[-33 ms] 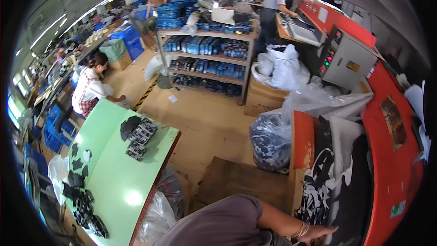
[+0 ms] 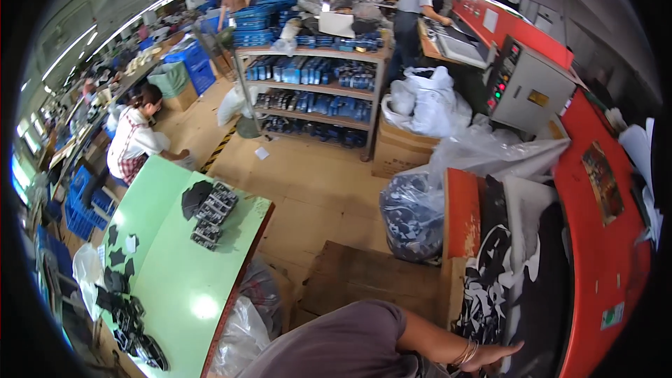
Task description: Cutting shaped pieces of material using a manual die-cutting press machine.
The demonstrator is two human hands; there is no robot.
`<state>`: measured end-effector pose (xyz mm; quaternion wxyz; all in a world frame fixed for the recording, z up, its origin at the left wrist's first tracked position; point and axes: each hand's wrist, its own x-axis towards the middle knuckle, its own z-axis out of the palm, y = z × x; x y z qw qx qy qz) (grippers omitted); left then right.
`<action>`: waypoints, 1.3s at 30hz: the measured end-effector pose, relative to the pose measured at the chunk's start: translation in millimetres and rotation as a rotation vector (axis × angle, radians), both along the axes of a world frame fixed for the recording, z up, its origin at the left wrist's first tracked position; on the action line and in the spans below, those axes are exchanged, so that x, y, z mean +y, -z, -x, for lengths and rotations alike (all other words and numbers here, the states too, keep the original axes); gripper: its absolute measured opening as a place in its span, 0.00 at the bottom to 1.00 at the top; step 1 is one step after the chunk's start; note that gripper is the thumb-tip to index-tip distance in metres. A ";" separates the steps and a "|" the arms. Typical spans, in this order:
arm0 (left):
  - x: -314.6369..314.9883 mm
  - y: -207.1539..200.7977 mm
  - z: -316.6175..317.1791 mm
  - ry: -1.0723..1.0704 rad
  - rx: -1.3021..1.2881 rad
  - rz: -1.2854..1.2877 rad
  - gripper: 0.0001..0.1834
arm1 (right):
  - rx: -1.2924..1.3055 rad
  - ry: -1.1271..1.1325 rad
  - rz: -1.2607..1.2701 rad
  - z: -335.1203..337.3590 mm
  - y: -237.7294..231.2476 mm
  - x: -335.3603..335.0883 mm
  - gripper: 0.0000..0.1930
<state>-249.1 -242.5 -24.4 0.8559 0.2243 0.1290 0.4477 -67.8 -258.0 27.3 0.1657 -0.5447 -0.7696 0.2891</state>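
My left hand (image 2: 488, 356) comes in at the lower right, from a dusky purple-brown sleeve (image 2: 329, 343), with thin bangles at the wrist. Its visible finger is stretched out over the dark sheet material (image 2: 542, 308) on the red machine's bed; the lower part of the hand is cut off by the picture's edge. Beside it lies a heap of black and white cut scraps (image 2: 486, 294), along a pale strip of padding (image 2: 521, 217). I see nothing held in the visible part of the hand. My right hand is out of the picture.
A green table (image 2: 175, 266) at left carries stacked dark cut pieces (image 2: 213, 210). Ahead stands a shelf rack (image 2: 322, 87) of blue items. A bag of scraps (image 2: 413, 217), a carton (image 2: 402, 150) and a control box (image 2: 528, 91) are at right. Several people work beyond.
My left hand has shifted slightly to the right over the dark material, its finger stretched out. The whole view has moved a little.
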 end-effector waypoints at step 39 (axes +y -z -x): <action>133.6 41.7 -29.5 -0.502 0.975 -0.555 0.18 | 0.311 -0.384 0.214 -57.4 9.5 171.0 0.31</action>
